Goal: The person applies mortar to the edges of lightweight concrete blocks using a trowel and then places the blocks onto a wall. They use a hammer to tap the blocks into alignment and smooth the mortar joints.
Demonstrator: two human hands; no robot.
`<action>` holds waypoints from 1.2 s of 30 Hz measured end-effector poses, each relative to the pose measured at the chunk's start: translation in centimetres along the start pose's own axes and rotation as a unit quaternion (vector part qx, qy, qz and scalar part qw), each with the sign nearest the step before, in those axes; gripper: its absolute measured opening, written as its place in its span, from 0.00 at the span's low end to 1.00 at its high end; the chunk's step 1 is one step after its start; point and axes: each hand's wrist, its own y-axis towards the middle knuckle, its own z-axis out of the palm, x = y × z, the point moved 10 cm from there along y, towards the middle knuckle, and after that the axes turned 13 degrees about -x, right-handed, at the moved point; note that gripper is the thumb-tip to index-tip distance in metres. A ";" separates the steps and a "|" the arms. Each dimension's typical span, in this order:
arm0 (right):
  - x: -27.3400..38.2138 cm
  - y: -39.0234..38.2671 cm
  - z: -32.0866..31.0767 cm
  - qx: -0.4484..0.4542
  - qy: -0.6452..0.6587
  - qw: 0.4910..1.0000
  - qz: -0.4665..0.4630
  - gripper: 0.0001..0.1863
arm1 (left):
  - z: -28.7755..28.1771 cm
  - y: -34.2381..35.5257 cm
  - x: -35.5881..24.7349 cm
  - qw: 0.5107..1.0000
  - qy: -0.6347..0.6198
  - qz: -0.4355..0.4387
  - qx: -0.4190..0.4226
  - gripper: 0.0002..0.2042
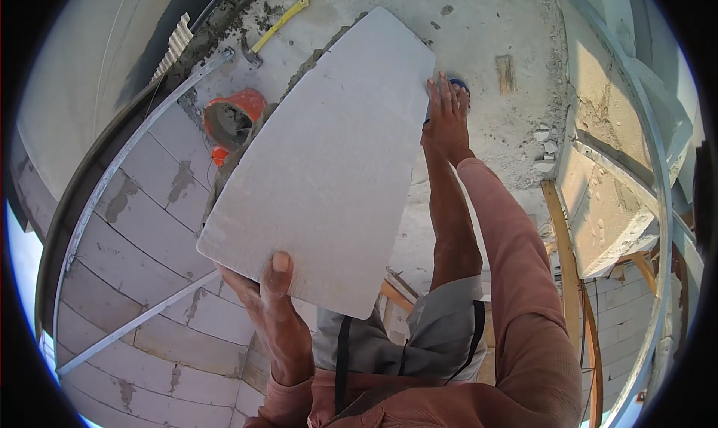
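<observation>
A large pale grey-white building block (321,159), like aerated concrete, lies tilted across the middle of the view in front of me. My left hand (273,297) grips its near left corner, thumb on the top face and the other fingers hidden beneath. Along the far right edge, my right hand (449,121) presses against the block's side, fingers stretched toward the far end. Wet grey mortar (318,57) shows along the block's left edge. Just past it on the left stands an orange bucket (254,102) with grey mortar inside.
A claw hammer with a yellow handle (280,25) lies on the concrete floor (479,24). To the left, a block wall (149,248) meets a curved metal rail (112,173). Wooden planks (561,233) and broken rubble (546,144) are at the right. My leg (452,226) is beside the block.
</observation>
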 end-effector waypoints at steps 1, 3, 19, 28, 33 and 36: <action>0.3 0.3 1.3 0.001 0.008 1.000 0.005 0.54 | -0.2 0.0 0.0 1.000 0.009 0.003 -0.003 0.46; -0.5 0.7 1.9 -0.077 0.044 0.994 0.069 0.49 | -0.3 -0.3 0.6 0.998 -0.037 -0.042 -0.009 0.41; 3.1 1.6 2.8 -0.245 0.116 0.963 0.004 0.61 | -4.5 6.5 1.8 0.994 -0.103 -0.023 -0.043 0.38; 5.2 2.4 0.9 -0.242 0.119 0.962 -0.037 0.68 | -6.2 12.9 2.0 0.998 -0.049 -0.030 -0.013 0.40; 6.6 4.7 0.2 -0.225 0.167 0.959 -0.044 0.63 | -8.3 14.0 -0.3 0.881 0.282 0.378 0.034 0.36; 6.9 4.6 0.1 -0.246 0.204 0.947 -0.037 0.59 | -10.9 17.4 3.4 0.994 0.019 0.103 -0.011 0.42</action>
